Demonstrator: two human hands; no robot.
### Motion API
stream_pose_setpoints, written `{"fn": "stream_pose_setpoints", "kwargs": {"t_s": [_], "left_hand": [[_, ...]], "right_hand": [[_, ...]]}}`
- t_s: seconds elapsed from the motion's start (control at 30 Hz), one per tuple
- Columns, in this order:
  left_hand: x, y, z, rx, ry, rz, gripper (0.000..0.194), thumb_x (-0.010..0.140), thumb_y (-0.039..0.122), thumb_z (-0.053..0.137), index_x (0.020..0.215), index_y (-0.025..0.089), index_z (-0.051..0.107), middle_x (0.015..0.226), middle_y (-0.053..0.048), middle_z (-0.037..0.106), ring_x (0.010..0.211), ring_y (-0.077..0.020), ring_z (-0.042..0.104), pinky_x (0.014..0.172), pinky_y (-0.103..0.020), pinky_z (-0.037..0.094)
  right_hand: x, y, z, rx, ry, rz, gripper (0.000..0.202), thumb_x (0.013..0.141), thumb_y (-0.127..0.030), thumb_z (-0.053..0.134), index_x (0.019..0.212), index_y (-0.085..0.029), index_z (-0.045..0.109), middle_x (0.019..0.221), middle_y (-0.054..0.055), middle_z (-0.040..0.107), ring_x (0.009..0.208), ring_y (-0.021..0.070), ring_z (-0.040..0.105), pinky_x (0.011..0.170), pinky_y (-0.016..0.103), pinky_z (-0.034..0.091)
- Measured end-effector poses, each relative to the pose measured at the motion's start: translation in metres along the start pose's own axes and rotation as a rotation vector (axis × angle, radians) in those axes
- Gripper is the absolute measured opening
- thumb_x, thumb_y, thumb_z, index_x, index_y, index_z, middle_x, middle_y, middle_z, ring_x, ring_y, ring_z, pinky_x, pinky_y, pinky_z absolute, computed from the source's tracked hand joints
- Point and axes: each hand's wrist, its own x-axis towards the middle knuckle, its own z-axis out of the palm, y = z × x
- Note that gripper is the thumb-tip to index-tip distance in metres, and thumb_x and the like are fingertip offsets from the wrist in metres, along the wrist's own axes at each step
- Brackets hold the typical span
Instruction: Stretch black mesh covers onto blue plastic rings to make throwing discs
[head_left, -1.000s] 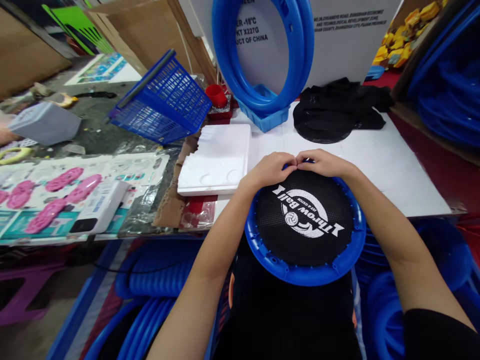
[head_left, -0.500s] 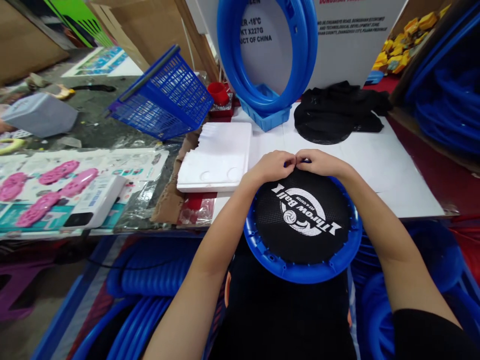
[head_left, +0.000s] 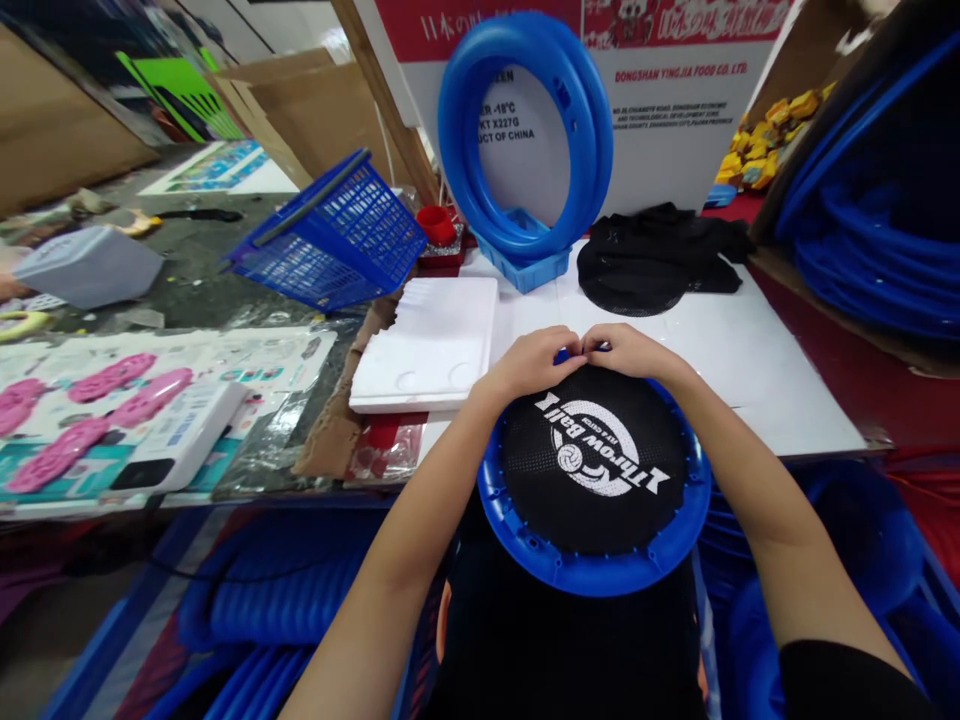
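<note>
Item: round black mesh disc with white print [head_left: 596, 465], set in a glossy blue plastic ring [head_left: 559, 572]. Location: partly past the near edge of the white surface [head_left: 757, 385]. Grip: left hand [head_left: 541, 358] and right hand [head_left: 628, 350] side by side, fingertips pinched on the mesh's far edge. Handling, judged: light; mesh soft, ring stiff, smooth, perhaps slippery. Best hold: mesh by its edge, ring by its outer rim.

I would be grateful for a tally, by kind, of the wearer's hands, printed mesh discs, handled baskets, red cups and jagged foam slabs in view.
Bare left hand and bare right hand: 2
Round black mesh disc in blue plastic rim: 1
Blue lattice plastic basket: 1
Round red cup: 1
Jagged-edged white foam slab: 1
Total: 6
</note>
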Motion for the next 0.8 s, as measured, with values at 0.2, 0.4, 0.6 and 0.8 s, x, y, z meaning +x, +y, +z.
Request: {"fn": "stream_pose_setpoints", "kwargs": {"t_s": [0.2,0.4,0.6,0.8], "left_hand": [[0.002,-0.01,0.004,-0.005,-0.103,0.108,0.014,0.099,0.035,0.069,0.103,0.024,0.075,0.106,-0.009,0.075,0.107,-0.0279,0.067,0.101,-0.043,0.052],[0.007,-0.009,0.001,0.284,-0.026,-0.12,0.027,0.106,0.025,0.051,0.114,0.013,0.074,0.118,-0.018,0.072,0.114,-0.0336,0.064,0.105,-0.051,0.051],[-0.012,0.034,0.013,0.25,-0.146,-0.046,0.075,0.102,0.063,0.063,0.163,0.023,0.051,0.18,-0.019,0.027,0.165,-0.0455,0.025,0.131,-0.065,0.025],[-0.036,0.069,0.026,0.187,-0.396,-0.038,0.089,0.104,0.078,0.045,0.176,0.028,0.028,0.184,-0.016,0.01,0.17,-0.0462,0.007,0.132,-0.072,0.004]], "right_hand": [[-0.004,0.02,-0.024,-0.011,0.059,0.01,0.012,0.089,-0.03,0.07,0.088,-0.021,0.077,0.104,0.005,0.081,0.096,0.022,0.071,0.091,0.034,0.055],[-0.011,0.051,-0.046,-0.135,0.326,0.118,0.013,0.093,-0.024,0.063,0.092,-0.02,0.075,0.097,0.005,0.077,0.093,0.0217,0.069,0.091,0.034,0.054],[-0.012,0.079,-0.058,-0.238,0.552,0.155,0.013,0.091,-0.017,0.06,0.098,-0.021,0.07,0.105,0.008,0.072,0.101,0.0248,0.065,0.102,0.042,0.053],[-0.011,0.099,-0.068,-0.224,0.752,0.176,0.031,0.094,-0.027,0.056,0.123,-0.021,0.064,0.125,0.013,0.069,0.104,0.0244,0.067,0.097,0.042,0.058]]}}
